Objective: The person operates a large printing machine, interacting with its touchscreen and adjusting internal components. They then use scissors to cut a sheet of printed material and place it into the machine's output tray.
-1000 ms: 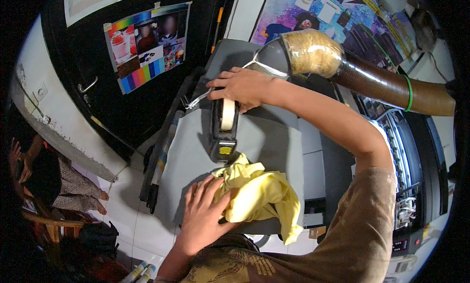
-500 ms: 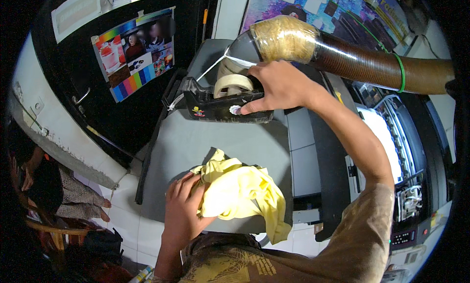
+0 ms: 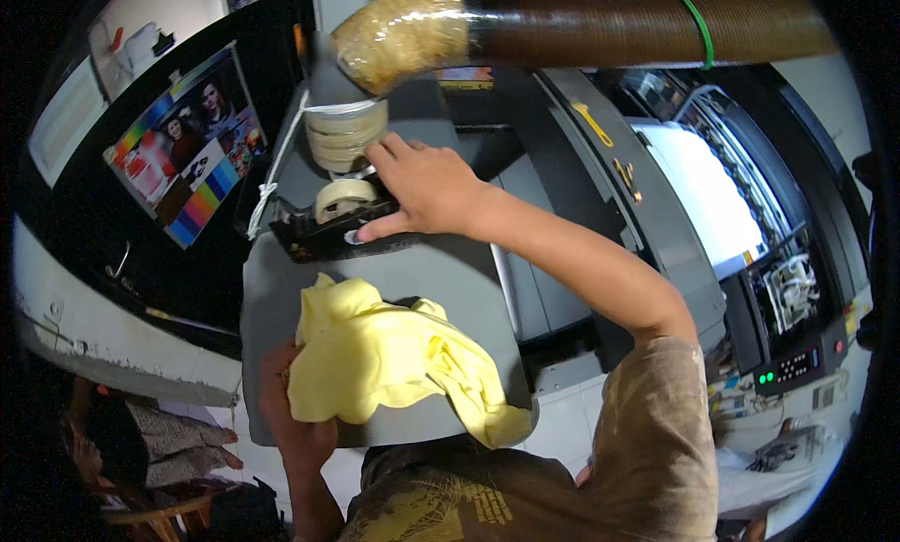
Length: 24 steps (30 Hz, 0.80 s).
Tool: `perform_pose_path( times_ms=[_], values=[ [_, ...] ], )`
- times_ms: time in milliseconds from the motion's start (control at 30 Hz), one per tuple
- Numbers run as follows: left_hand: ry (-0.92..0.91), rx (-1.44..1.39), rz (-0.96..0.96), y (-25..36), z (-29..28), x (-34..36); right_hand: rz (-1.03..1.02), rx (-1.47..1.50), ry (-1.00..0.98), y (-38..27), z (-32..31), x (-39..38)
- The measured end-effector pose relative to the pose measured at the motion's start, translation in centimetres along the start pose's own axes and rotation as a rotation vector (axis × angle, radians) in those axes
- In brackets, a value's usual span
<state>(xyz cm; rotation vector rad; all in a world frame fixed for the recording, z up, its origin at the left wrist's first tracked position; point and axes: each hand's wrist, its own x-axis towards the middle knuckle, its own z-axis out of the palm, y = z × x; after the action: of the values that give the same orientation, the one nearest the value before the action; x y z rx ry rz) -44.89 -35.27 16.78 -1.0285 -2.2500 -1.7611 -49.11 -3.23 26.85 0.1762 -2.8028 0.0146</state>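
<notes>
My right hand (image 3: pixel 427 188) grips the right end of a black tape dispenser (image 3: pixel 333 242), thumb on its near side and fingers over the far side. A roll of tape (image 3: pixel 344 200) sits in the dispenser, which rests on a grey flat surface (image 3: pixel 267 284). Nearer to me, my left hand (image 3: pixel 302 434) holds a crumpled yellow cloth (image 3: pixel 375 354) at its left side. The cloth covers most of those fingers, and its right end hangs toward the surface's front edge.
Just behind the dispenser, a pipe (image 3: pixel 347 134) bound with white cord joins a large brown hose (image 3: pixel 609 28) crossing the top. A machine with a button panel (image 3: pixel 792 366) stands at right. A person (image 3: pixel 141 439) is at lower left, beside a wooden stool (image 3: pixel 164 516).
My view has swung, so the surface and dispenser appear farther left. The yellow cloth has shifted over my left hand, hiding fingers that showed before. My right hand keeps its hold on the dispenser.
</notes>
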Motion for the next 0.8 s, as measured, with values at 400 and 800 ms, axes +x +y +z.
perform_pose_path(
  times_ms=[400,800],
  values=[
    [-0.234,0.288,-0.218,-0.9,-2.1,1.4,0.135,0.562,-0.446,-8.2,-1.1,-15.2],
    [-0.802,0.672,-0.132,-0.1,-2.1,-0.4,0.154,0.582,0.513,-16.3,5.0,-14.5]
  ],
)
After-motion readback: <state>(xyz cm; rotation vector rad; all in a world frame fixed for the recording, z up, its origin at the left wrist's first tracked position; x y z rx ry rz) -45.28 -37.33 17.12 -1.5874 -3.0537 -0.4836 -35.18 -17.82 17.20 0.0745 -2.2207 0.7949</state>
